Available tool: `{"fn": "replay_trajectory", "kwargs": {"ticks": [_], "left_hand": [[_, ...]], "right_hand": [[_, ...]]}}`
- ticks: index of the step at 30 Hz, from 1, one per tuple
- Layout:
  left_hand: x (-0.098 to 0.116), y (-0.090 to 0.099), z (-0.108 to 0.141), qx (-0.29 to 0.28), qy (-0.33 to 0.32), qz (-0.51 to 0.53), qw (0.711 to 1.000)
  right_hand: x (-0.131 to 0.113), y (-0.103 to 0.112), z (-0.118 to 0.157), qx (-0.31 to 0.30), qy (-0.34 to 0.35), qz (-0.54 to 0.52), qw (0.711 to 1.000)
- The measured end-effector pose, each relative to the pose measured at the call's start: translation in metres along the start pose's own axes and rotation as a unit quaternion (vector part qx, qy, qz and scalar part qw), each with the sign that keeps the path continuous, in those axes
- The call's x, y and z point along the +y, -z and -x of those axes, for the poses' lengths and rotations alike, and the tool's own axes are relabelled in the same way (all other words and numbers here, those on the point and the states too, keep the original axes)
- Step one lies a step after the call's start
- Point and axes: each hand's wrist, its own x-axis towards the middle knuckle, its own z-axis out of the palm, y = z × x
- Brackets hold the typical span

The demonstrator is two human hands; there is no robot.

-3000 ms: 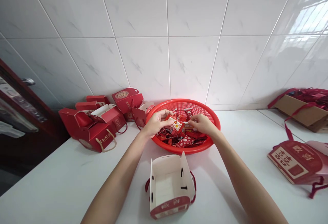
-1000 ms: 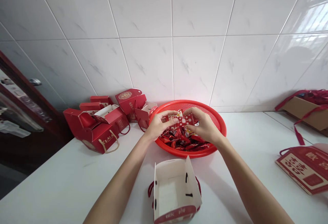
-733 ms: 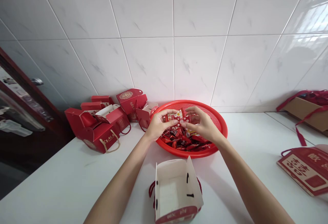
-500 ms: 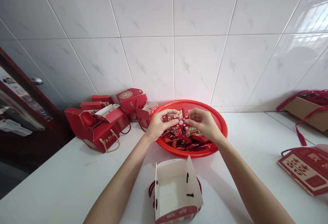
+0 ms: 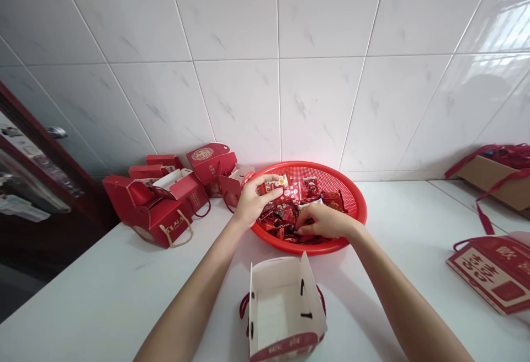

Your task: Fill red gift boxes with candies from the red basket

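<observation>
A red mesh basket [image 5: 359, 199] holds many small wrapped candies [image 5: 276, 219]. Over its left side, my left hand [image 5: 252, 201] pinches red and cream candy packets [image 5: 291, 191] between thumb and fingers. My right hand [image 5: 321, 221] is down among the candies near the basket's front, its fingers bent together at the wrappers; what they grip, if anything, is too small to tell. Below the basket stands an open box [image 5: 275, 312], white inside with a red printed front and dark red cord handles. Nothing is seen inside it.
Several red gift boxes [image 5: 196, 188] with cord handles cluster at the left by the tiled wall. On the right lie a flat red printed box [image 5: 488, 273] and a cardboard box [image 5: 494, 182] with red ribbons. A dark door frame borders the left edge.
My right hand has left the packets at my left hand and moved down into the candies. My left hand still holds packets, slightly lower. The view has shifted a little.
</observation>
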Motion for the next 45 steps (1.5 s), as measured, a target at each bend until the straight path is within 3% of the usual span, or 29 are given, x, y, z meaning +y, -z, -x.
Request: {"fn": "replay_trajectory", "kwargs": {"ticks": [4,8,20,27,35,45], "left_hand": [[-0.001,0.001,0.000,0.000,0.009,-0.009,1.000],[-0.002,0.001,-0.001,-0.007,0.020,-0.004,1.000],[-0.007,0.004,-0.002,-0.028,-0.012,-0.033,0.999],[-0.005,0.004,0.000,-0.096,-0.021,-0.043,0.994],[-0.006,0.003,-0.001,-0.103,-0.020,-0.034,0.994],[-0.005,0.004,-0.001,-0.119,-0.021,-0.047,0.992]], "right_hand": [[0.006,0.003,-0.003,0.097,-0.012,-0.071,0.993],[0.012,0.010,-0.002,0.190,0.002,-0.168,0.967],[0.003,0.022,0.014,0.331,0.065,-0.326,0.883],[0.000,0.012,0.002,0.341,0.072,-0.368,0.862],[-0.002,0.010,0.001,0.354,0.074,-0.380,0.852],[-0.006,0.008,0.003,0.300,0.089,-0.377,0.872]]}}
